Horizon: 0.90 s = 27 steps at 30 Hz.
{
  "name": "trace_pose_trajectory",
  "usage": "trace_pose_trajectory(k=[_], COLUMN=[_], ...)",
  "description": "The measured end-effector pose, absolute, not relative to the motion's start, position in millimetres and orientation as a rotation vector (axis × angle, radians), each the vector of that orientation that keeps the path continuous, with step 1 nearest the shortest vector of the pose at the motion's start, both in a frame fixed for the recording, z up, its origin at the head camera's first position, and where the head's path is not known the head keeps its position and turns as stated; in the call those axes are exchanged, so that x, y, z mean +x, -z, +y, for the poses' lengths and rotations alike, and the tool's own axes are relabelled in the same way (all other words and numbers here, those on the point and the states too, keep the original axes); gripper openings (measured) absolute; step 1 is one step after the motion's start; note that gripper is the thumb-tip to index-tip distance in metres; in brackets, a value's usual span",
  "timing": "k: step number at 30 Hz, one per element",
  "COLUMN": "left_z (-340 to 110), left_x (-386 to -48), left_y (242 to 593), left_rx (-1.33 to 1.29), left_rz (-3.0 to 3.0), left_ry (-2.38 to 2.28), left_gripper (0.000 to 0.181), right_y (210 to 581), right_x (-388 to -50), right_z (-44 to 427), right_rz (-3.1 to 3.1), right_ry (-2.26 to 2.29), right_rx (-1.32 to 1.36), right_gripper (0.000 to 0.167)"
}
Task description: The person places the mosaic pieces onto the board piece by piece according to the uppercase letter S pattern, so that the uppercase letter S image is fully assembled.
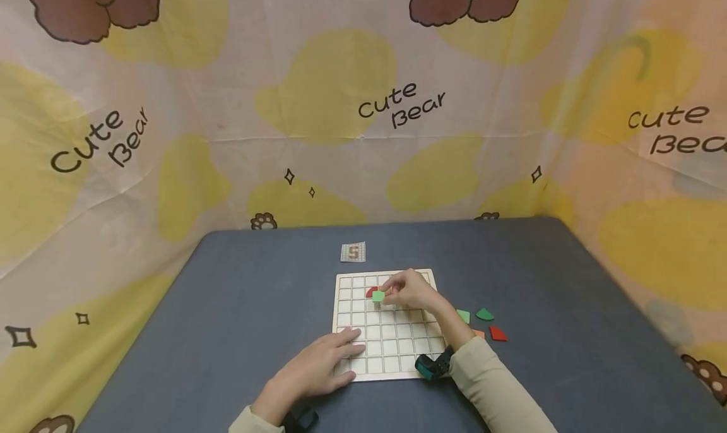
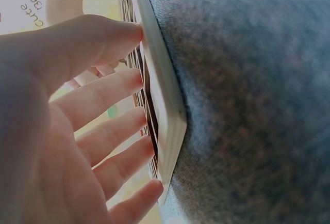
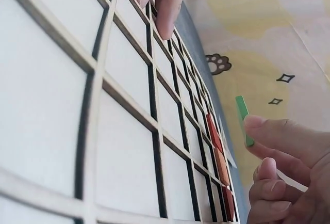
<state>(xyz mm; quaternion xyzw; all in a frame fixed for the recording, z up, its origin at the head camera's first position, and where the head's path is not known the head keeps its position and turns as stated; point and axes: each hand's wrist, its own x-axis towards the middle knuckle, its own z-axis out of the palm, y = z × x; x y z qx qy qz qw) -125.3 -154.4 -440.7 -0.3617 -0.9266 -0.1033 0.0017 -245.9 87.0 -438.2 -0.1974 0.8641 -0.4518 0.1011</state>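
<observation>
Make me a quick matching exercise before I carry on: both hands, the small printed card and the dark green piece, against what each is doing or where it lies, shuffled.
1. Left hand
2. Right hand
3. Printed card
4. Dark green piece

A. Lies on the table, right of the grid board
B. Pinches a light green square
C. Lies beyond the board's far edge
D. Rests on the board's near left part

Pairs: 1-D, 2-B, 3-C, 4-A

Free mid-board (image 1: 389,330) — obstacle: left hand (image 1: 325,365)
</observation>
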Motion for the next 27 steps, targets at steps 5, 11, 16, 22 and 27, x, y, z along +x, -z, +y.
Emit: trace_pose_trajectory(k=[5, 11, 16, 22, 27], left_z=[-154.4, -154.8, -153.3, -154.6, -155.0], left_x=[-124.9, -124.3, -125.8, -126.7, -127.5], left_y=[441.7, 441.9, 441.7, 442.2, 443.2], left_rx=[-1.146, -1.151, -1.160, -1.136, -1.142], left_rz=[-2.866, -2.856, -2.873, -2.892, -2.891], left_ry=[0.319, 0.306, 0.315, 0.319, 0.314], left_gripper=[0.041, 0.041, 0.042, 0.042, 0.042], right_y=[441.5, 446.3, 447.9, 449.4, 449.7], right_x=[-247.3, -244.9, -244.0, -244.5, -243.8], right_z=[82.8, 78.1, 75.2, 67.4, 63.3], right_rz=[2.572, 2.581, 2.600, 2.620, 2.646], right_ry=[1.310, 1.287, 1.271, 1.246, 1.208], right_rx=[-0.546, -0.589, -0.559, -0.549, -0.487], right_gripper=[0.022, 0.018, 0.017, 0.016, 0.018])
